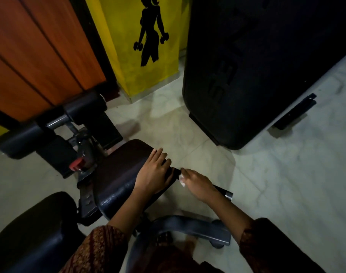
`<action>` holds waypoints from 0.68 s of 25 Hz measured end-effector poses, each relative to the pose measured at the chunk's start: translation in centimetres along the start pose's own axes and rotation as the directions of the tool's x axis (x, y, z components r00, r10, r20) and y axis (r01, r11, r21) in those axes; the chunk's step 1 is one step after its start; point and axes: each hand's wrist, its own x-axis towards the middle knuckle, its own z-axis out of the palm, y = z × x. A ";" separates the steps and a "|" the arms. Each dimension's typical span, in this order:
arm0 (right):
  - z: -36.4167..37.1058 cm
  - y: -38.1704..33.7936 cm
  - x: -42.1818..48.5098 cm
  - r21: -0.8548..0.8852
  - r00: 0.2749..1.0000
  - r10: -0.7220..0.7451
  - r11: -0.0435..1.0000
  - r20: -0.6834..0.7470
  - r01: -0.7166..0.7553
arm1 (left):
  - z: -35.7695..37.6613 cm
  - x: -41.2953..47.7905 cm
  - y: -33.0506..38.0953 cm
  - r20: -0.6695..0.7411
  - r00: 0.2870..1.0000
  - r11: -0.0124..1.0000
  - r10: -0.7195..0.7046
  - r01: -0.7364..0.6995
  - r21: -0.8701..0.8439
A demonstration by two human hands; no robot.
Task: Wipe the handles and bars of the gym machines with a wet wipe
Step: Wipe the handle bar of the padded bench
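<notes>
Wipe work was at the side handle (220, 190) of the machine when this moment was taken. Your right hand (198, 185) had its fingers curled down over the wet wipe (182, 179) and pressed it onto the handle. Only a small white corner of the wipe showed under the fingertips. Your left hand (154, 174) lay on the right edge of the seat pad (117, 180) with the fingers nearly straight. It held nothing that could be seen, and it seemed only to steady you.

The handle was a dark bar that came out from beside the pad. Its long axis ran away from the pad, toward the lower right of the view, and it ended in a shiny metal cap (229, 195). The wipe sat at the inner end of this bar, just beside your left fingertips. So almost all the length of the handle lay on the far side of the wipe, under your right hand and past it to the cap.

The right hand was clearly the nearer one for this. I judged that the next stroke should go outward along the bar to the cap, not across it.
</notes>
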 end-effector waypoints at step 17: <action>-1.5 0.3 -3.0 -0.026 0.995 0.104 0.994 -0.004 -0.104 | 0.6 0.2 0.0 -0.039 0.999 0.997 0.016 -0.013 0.081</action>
